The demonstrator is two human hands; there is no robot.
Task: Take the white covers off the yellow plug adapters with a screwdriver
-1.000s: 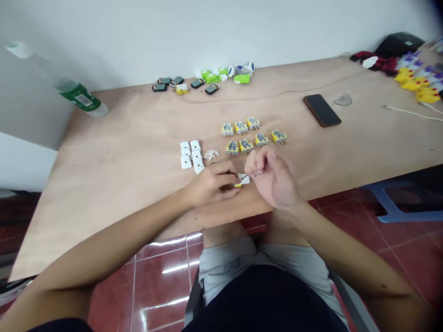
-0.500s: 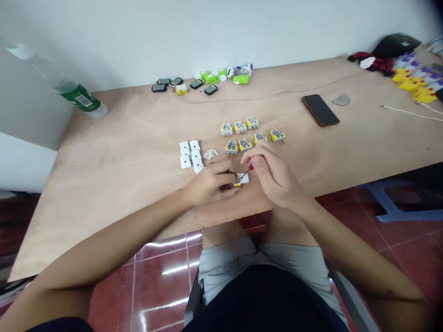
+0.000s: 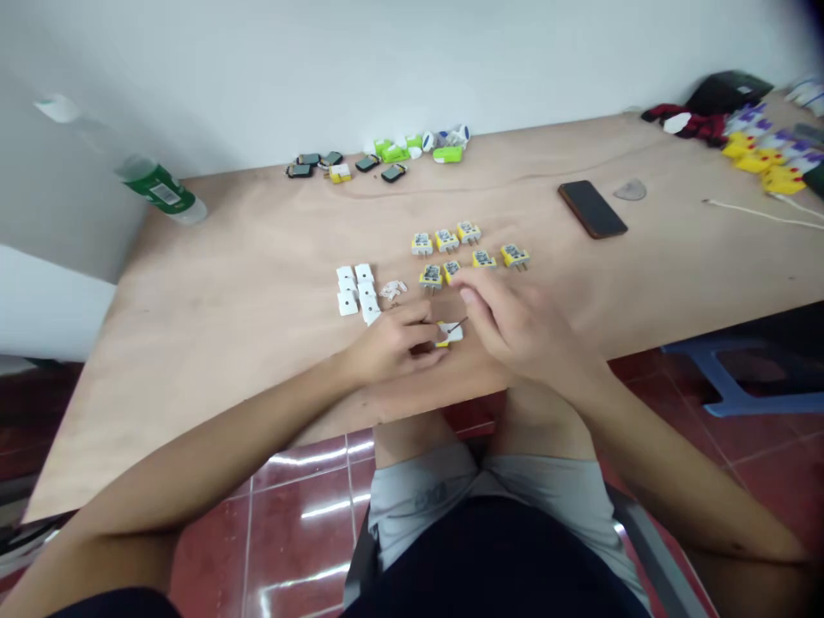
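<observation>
My left hand (image 3: 404, 341) is closed on a white-and-yellow plug (image 3: 454, 333), holding it down near the table's front edge. My right hand (image 3: 508, 318) is closed around a screwdriver (image 3: 457, 325). Its thin shaft slants down to the plug's white face; the handle is hidden by the fingers. Beyond my hands stand several open yellow-and-grey plug bodies (image 3: 431, 276) with metal prongs. White square covers (image 3: 348, 302), each with a dark hole, lie in two columns left of my left hand. Beside them is a small heap of flat white pieces (image 3: 393, 289).
A black phone (image 3: 592, 209) lies at the right. Dark small devices (image 3: 299, 171) and green-and-white items (image 3: 394, 153) line the wall. A bottle with a green label (image 3: 164, 190) stands at the left. Yellow toy-like pieces (image 3: 760, 160) and a white cable (image 3: 760, 213) are far right.
My right hand has turned about the screwdriver, and its fingers now cover the red handle. My left hand keeps its hold on the plug. The view has shifted slightly.
</observation>
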